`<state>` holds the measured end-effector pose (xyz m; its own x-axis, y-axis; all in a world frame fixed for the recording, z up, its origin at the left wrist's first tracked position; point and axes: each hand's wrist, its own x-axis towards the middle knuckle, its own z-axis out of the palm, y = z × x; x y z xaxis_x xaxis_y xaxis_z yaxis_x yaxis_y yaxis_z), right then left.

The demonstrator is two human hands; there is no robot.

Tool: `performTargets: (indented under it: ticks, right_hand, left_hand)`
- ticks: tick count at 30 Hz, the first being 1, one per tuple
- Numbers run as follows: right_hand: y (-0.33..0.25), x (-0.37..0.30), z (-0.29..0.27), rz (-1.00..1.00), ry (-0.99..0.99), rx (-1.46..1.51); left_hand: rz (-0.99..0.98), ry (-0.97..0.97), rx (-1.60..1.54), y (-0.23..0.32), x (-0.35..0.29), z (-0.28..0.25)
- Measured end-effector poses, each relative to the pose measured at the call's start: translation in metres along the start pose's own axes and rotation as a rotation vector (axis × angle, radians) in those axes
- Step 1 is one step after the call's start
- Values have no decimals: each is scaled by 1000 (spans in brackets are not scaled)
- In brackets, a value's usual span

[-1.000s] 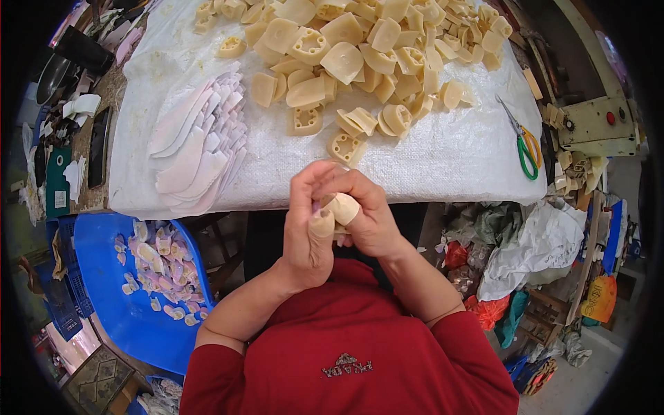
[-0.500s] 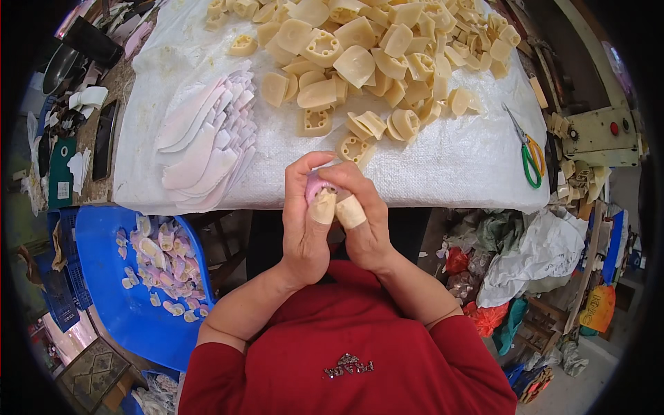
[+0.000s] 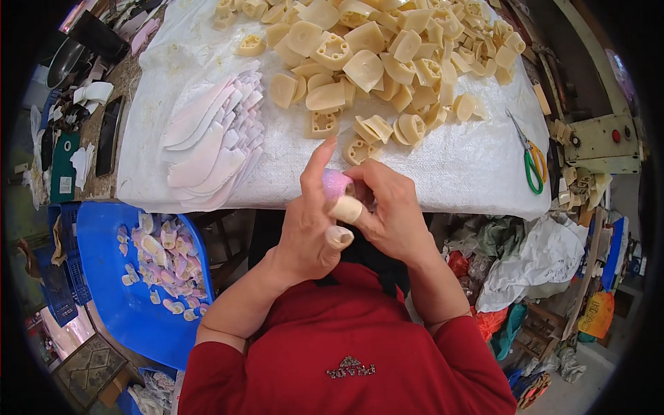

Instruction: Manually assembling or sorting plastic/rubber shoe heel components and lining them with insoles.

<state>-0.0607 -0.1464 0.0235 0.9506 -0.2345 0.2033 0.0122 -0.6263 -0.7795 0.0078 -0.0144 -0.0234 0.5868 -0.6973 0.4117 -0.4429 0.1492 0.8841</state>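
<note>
Two hands met at frame centre, just below the table's near edge. One small pink piece [image 3: 337,183] sat pinched between them: left hand [image 3: 310,228] at 8 o'clock of it, index finger straight up along its left side, thumb underneath; right hand [image 3: 391,211] at 4 o'clock, fingers curled against its right side. Two thumbs wore beige tape. One white cloth [image 3: 456,166] covered the table. On it: one big heap of cream blocks [image 3: 366,55] at 12 o'clock, too many to count; one stack of pale pink strips [image 3: 211,142] at 10; one pair of green scissors [image 3: 531,155] at 2. One blue tub [image 3: 111,304] of pink bits lay at 8.
</note>
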Motion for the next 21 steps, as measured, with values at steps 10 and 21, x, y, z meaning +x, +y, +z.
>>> performTargets:
  ticks: [10,21]
  right_hand:
    - [18,-10,3,159,104,671]
    - [21,-5,9,175,112,572]
  left_hand:
    - [-343,66,-405,22,10,-14]
    - [-38,-79,248,32,23,-22]
